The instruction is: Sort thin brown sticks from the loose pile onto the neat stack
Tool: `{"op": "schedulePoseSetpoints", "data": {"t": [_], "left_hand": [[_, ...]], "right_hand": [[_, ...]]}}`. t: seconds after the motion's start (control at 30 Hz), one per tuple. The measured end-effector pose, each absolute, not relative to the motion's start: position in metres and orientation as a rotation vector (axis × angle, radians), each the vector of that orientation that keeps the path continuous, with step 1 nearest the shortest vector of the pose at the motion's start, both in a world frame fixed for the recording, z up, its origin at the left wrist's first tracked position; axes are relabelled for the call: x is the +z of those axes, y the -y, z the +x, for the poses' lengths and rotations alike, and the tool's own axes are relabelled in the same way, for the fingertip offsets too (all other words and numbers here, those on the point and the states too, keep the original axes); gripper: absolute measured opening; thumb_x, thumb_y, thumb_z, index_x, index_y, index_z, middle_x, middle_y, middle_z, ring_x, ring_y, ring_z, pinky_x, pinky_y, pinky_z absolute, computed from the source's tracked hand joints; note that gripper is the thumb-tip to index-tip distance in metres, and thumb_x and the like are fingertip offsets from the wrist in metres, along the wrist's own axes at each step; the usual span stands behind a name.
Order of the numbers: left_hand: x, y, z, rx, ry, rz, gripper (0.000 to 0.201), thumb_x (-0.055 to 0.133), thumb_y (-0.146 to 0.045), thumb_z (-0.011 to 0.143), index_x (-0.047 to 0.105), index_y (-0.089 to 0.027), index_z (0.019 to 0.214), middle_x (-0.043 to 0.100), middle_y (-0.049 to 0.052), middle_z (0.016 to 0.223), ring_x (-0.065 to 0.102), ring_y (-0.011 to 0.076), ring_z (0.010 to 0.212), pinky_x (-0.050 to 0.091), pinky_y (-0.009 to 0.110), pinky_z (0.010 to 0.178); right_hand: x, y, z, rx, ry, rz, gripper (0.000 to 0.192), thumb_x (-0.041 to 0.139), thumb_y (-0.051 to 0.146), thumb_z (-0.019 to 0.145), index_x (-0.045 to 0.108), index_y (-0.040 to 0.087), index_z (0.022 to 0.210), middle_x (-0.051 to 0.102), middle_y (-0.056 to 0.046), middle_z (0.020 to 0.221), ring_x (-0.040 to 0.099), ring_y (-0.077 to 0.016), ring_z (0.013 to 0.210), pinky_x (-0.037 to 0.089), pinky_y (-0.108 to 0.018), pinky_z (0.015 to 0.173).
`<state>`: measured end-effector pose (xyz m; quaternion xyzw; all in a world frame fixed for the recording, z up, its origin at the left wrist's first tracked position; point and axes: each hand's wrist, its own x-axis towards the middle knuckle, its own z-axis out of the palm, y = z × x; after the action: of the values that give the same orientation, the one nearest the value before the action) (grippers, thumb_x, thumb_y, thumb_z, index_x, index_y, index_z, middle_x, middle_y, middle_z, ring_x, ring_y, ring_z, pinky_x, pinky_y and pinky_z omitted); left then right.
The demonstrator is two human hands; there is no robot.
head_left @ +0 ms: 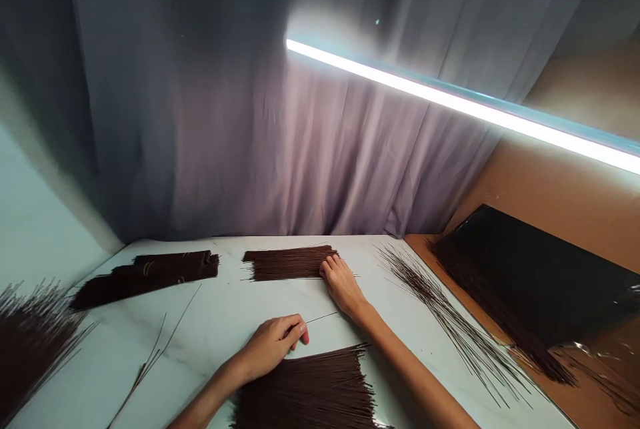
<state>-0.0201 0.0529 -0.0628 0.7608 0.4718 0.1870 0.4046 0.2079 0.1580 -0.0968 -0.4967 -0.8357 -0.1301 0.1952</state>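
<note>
Left grip [280, 342]: pinching one thin stick [320, 317], long axis pointing right.
Right grip [340, 282]: spread flat on far stick bundle [287, 262].
Nearer: right.

No legible text, perhaps from the dim view.

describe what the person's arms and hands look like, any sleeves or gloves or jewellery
Both arms are bare as far as the picture shows: no sleeves reach the forearms. The left hand and the right hand wear no gloves, and no rings, bracelets or watch show on the fingers or wrists. The forearms are slender and enter from the bottom edge. The nails look short; whether they are painted is too small to tell.
</note>
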Motion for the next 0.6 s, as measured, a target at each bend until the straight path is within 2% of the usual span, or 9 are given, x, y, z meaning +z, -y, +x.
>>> {"op": "schedulePoseSetpoints", "data": {"t": [0.3,0.37,0.47,0.53,0.6], "left_hand": [[-0.064,-0.058,-0.024,0.459,-1.129,1.89,0.047,0.04,-0.052,0.102,0.072,-0.02,0.089,0.057,-0.003,0.069,0.05,0.0153,0.066,0.037,0.025,0.065],[-0.065,-0.06,-0.025,0.47,-1.11,1.874,0.048,0.04,-0.053,0.102,0.072,-0.02,0.089,0.057,-0.003,0.069,0.05,0.0151,0.066,0.037,0.025,0.066],[-0.065,-0.061,-0.025,0.504,-1.085,1.839,0.049,0.04,-0.055,0.102,0.071,-0.019,0.088,0.058,-0.003,0.069,0.051,0.0151,0.066,0.038,0.025,0.069],[-0.066,-0.061,-0.024,0.541,-1.079,1.81,0.051,0.038,-0.056,0.103,0.069,-0.019,0.086,0.057,-0.003,0.067,0.051,0.0152,0.067,0.039,0.025,0.07],[-0.066,-0.061,-0.022,0.579,-1.078,1.779,0.052,0.038,-0.057,0.102,0.067,-0.018,0.084,0.054,-0.003,0.065,0.048,0.0152,0.065,0.037,0.025,0.068]], "right_hand": [[-0.082,-0.15,0.215,-0.423,2.325,-1.314,0.031,0.065,0.035,0.1,0.062,0.018,0.126,0.064,-0.009,0.127,0.067,-0.0229,0.106,0.058,-0.044,0.09],[-0.08,-0.146,0.222,-0.41,2.297,-1.312,0.025,0.064,0.033,0.1,0.064,0.017,0.12,0.066,-0.007,0.12,0.066,-0.0215,0.102,0.057,-0.042,0.088],[-0.078,-0.141,0.231,-0.374,2.255,-1.302,0.009,0.055,0.017,0.101,0.063,0.015,0.101,0.066,-0.007,0.102,0.063,-0.0209,0.092,0.054,-0.038,0.083],[-0.076,-0.136,0.236,-0.343,2.226,-1.287,0.019,0.045,0.008,0.1,0.059,0.017,0.092,0.063,-0.007,0.093,0.059,-0.0222,0.087,0.051,-0.036,0.078],[-0.074,-0.128,0.238,-0.309,2.185,-1.272,0.022,0.039,0.007,0.1,0.055,0.019,0.091,0.06,-0.007,0.091,0.056,-0.0227,0.083,0.049,-0.035,0.074]]}}
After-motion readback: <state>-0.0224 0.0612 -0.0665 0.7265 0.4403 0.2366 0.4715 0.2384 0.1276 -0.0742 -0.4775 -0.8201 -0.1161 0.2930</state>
